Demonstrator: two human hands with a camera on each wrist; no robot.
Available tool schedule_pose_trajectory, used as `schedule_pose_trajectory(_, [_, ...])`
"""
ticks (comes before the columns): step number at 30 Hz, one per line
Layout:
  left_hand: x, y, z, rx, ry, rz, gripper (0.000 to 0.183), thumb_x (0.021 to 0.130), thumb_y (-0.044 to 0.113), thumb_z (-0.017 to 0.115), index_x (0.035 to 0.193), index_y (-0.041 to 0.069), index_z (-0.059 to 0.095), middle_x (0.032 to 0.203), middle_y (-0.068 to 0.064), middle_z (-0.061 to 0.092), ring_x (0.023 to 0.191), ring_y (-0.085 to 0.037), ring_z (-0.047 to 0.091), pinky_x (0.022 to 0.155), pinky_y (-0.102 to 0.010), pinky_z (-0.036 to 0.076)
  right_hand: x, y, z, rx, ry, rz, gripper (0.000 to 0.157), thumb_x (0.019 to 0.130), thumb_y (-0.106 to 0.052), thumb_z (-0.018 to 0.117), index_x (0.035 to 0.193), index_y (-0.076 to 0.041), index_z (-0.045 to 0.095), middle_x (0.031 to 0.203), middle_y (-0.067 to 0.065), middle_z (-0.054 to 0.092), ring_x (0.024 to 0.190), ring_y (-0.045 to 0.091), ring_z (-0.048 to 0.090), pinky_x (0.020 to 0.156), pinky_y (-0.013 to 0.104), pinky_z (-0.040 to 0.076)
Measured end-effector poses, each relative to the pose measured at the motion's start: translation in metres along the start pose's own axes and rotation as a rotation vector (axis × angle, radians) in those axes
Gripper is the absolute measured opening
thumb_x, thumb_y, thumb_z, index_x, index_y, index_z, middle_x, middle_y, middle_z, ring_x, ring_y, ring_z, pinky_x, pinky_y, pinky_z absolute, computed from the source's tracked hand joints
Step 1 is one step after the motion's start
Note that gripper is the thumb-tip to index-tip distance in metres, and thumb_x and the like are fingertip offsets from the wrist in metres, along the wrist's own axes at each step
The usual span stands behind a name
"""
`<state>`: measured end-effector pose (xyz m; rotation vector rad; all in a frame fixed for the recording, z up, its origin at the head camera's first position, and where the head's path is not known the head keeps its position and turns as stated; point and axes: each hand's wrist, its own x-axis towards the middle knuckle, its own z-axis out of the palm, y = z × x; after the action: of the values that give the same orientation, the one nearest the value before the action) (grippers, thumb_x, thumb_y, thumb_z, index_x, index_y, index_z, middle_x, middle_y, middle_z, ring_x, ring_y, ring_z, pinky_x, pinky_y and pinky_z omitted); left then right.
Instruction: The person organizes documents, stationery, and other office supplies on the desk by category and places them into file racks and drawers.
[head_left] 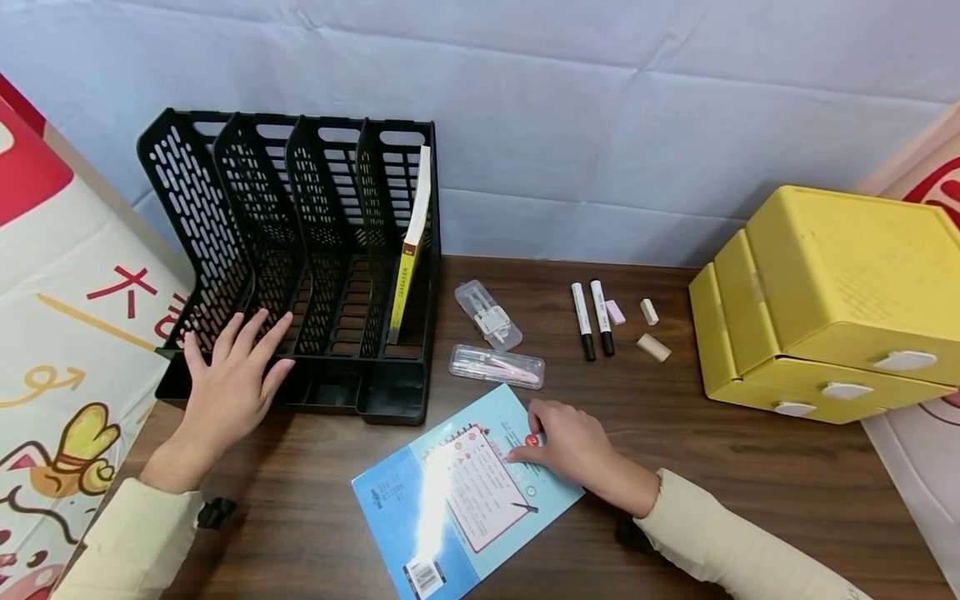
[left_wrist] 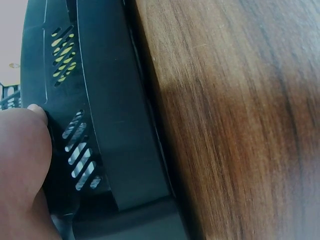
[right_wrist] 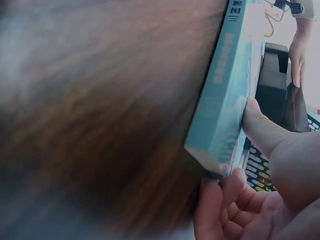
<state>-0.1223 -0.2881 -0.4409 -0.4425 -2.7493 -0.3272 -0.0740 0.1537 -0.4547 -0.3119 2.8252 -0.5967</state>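
Note:
A blue paperback book (head_left: 468,508) lies at an angle on the table, its back cover with the barcode facing up. My right hand (head_left: 573,446) grips it at the upper right corner. In the right wrist view the thumb presses the cover of the book (right_wrist: 227,95), and the fingers curl at its end. My left hand (head_left: 234,392) has its fingers spread and rests on the front of a black file organizer (head_left: 393,404). The left wrist view shows part of that hand against the organizer wall (left_wrist: 115,100). A yellow-spined book (head_left: 406,275) leans in the organizer's rightmost slot.
Two clear plastic cases (head_left: 497,367) lie behind the blue book. Farther right are two markers (head_left: 582,321) and several small eraser-like blocks (head_left: 654,347). A yellow drawer box (head_left: 855,283) stands at the right. A pale cloth wall (head_left: 570,125) backs the wooden table (head_left: 675,467).

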Motion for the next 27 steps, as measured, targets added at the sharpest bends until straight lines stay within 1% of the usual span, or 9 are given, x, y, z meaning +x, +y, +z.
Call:
schedule_pose_trajectory(7, [0.000, 0.000, 0.000, 0.004, -0.002, -0.001, 0.054, 0.107, 0.042, 0.048, 0.156, 0.022, 0.041, 0.155, -0.022, 0.040, 0.144, -0.047, 0.030, 0.109, -0.079, -0.003, -0.005, 0.007, -0.009, 0.003, -0.033, 0.056, 0.055, 0.070, -0.048, 0.091, 0.084, -0.014, 0.050, 0.065, -0.002, 0.049, 0.054, 0.014, 0.046, 0.049, 0.031, 0.032])
schedule_pose_trajectory(12, [0.000, 0.000, 0.000, 0.007, -0.009, -0.007, 0.054, 0.107, 0.042, 0.048, 0.156, 0.022, 0.041, 0.155, -0.022, 0.040, 0.144, -0.048, 0.030, 0.109, -0.079, -0.002, -0.009, 0.016, -0.016, -0.010, -0.063, 0.105, 0.059, 0.070, -0.049, 0.091, 0.090, -0.012, 0.050, 0.067, 0.000, 0.049, 0.056, 0.016, 0.046, 0.050, 0.031, 0.033])
schedule_pose_trajectory(22, [0.000, 0.000, 0.000, 0.005, -0.011, -0.008, 0.053, 0.107, 0.043, 0.047, 0.155, 0.021, 0.041, 0.154, -0.023, 0.040, 0.144, -0.048, 0.029, 0.108, -0.079, -0.003, -0.018, 0.045, -0.036, -0.001, -0.091, 0.184, 0.064, 0.073, -0.045, 0.091, 0.105, -0.003, 0.054, 0.076, 0.003, 0.056, 0.064, 0.017, 0.052, 0.054, 0.032, 0.039])
schedule_pose_trajectory(27, [0.000, 0.000, 0.000, 0.004, -0.004, -0.005, 0.053, 0.107, 0.044, 0.047, 0.155, 0.021, 0.042, 0.154, -0.023, 0.040, 0.143, -0.048, 0.030, 0.109, -0.079, -0.003, -0.022, 0.063, -0.049, -0.024, -0.091, 0.211, 0.066, 0.074, -0.044, 0.090, 0.109, 0.000, 0.056, 0.080, 0.004, 0.059, 0.066, 0.018, 0.052, 0.055, 0.033, 0.040])
